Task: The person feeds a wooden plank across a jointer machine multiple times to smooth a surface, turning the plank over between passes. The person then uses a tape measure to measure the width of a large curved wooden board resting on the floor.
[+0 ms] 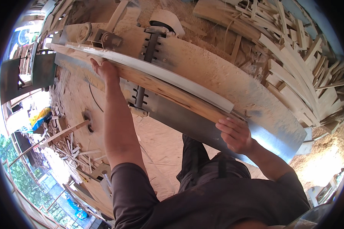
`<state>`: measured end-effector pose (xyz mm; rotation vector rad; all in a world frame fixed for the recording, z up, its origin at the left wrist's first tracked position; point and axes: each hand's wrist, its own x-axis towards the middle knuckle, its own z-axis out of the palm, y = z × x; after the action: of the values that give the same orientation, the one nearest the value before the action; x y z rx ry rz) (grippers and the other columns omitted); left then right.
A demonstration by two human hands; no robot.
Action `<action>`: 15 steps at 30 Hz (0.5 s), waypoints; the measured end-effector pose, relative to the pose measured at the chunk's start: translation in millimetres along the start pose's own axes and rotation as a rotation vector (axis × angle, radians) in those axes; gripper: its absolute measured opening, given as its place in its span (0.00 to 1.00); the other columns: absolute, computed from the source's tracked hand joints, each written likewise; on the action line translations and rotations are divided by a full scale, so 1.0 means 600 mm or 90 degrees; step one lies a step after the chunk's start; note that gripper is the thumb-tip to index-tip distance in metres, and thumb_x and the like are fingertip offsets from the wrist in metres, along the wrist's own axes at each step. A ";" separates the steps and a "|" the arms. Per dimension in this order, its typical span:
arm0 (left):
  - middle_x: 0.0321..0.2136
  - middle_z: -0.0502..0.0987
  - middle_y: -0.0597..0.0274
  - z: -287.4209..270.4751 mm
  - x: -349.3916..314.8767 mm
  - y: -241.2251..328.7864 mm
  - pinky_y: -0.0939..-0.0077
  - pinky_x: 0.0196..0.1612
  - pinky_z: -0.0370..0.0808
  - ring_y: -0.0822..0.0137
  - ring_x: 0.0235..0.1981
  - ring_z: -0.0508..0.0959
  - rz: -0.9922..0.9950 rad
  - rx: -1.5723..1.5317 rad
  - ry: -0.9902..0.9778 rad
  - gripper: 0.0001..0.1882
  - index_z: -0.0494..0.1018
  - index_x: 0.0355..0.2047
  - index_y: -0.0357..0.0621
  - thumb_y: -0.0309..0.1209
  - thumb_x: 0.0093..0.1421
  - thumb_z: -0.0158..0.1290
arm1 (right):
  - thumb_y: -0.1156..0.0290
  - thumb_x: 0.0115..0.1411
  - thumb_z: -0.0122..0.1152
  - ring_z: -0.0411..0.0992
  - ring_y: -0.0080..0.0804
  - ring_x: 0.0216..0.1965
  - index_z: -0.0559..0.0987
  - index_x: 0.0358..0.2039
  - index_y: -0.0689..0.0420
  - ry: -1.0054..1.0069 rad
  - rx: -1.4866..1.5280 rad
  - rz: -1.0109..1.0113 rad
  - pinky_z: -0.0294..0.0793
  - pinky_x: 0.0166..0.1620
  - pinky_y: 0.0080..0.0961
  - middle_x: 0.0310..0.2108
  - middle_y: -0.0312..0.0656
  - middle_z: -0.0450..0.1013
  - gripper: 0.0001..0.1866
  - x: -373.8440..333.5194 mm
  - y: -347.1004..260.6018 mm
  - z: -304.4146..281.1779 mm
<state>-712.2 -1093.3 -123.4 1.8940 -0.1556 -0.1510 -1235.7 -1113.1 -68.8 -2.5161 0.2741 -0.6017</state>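
Note:
A long wooden board (160, 88) with a brown, grained face lies on the metal bed of a jointer (187, 121), along its pale straight fence (172, 78). My left hand (105, 70) presses on the board toward its far left part, thumb and fingers apart; some fingertips are hidden against the wood. At the board's near right end, my right hand (236, 134) is closed on it, fingertips over the upper edge. The dark cutter head (140, 96) shows on both sides of the board and fence, between my two hands.
Sawdust coats the machine's rear table (214, 72). Wood offcuts (294, 76) are heaped at the right, and more scraps (78, 149) litter the floor at left. A round pale housing (167, 22) stands behind the fence. A dark green panel (44, 71) is at far left.

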 end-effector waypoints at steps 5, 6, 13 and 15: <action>0.69 0.57 0.48 -0.005 0.014 0.023 0.66 0.62 0.70 0.54 0.60 0.70 -0.021 -0.068 -0.029 0.36 0.44 0.74 0.48 0.23 0.67 0.42 | 0.78 0.53 0.61 0.77 0.39 0.52 0.77 0.26 0.60 0.018 -0.003 -0.002 0.76 0.58 0.38 0.45 0.43 0.79 0.02 0.037 -0.001 0.020; 0.69 0.57 0.47 -0.004 0.012 0.030 0.65 0.62 0.69 0.54 0.60 0.70 -0.028 -0.099 -0.042 0.37 0.43 0.74 0.49 0.23 0.67 0.41 | 0.78 0.53 0.61 0.77 0.39 0.52 0.77 0.26 0.60 0.020 -0.003 0.001 0.76 0.58 0.38 0.45 0.43 0.80 0.02 0.043 0.000 0.023; 0.72 0.51 0.46 -0.004 -0.039 0.000 0.63 0.69 0.59 0.50 0.68 0.61 0.005 0.009 -0.020 0.37 0.41 0.74 0.44 0.27 0.69 0.42 | 0.78 0.51 0.61 0.76 0.37 0.53 0.76 0.26 0.58 0.044 -0.002 0.011 0.76 0.58 0.35 0.47 0.41 0.79 0.03 0.075 -0.002 0.052; 0.73 0.48 0.47 -0.004 -0.065 -0.024 0.64 0.72 0.53 0.50 0.71 0.54 0.040 0.051 -0.014 0.36 0.41 0.73 0.40 0.28 0.69 0.42 | 0.78 0.51 0.61 0.75 0.37 0.55 0.76 0.27 0.57 0.046 0.010 0.013 0.75 0.59 0.34 0.49 0.40 0.78 0.03 0.086 -0.003 0.065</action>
<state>-749.3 -1079.1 -135.4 1.9645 -0.2396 -0.1251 -1172.0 -1110.0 -78.7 -2.4762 0.3200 -0.6843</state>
